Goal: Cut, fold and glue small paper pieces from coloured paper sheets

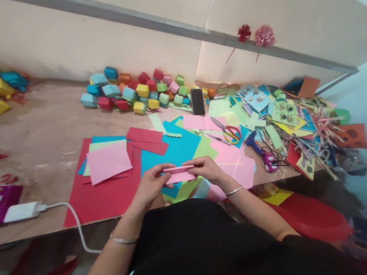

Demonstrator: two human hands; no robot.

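A small strip of pink paper, with a fold along its upper edge, is stretched between my two hands near the table's front edge. My left hand pinches its left end, thumb against fingers. At the right end, my right hand grips it the same way. Beneath lie blue paper and other coloured sheets. A zigzag-folded green strip rests just beyond my hands. To the left, a square pink sheet tops a stack on a large red sheet.
Scissors and a glue gun lie to the right, before a heap of paper scraps. A phone and several coloured paper boxes stand at the back. A white charger with cable is at far left.
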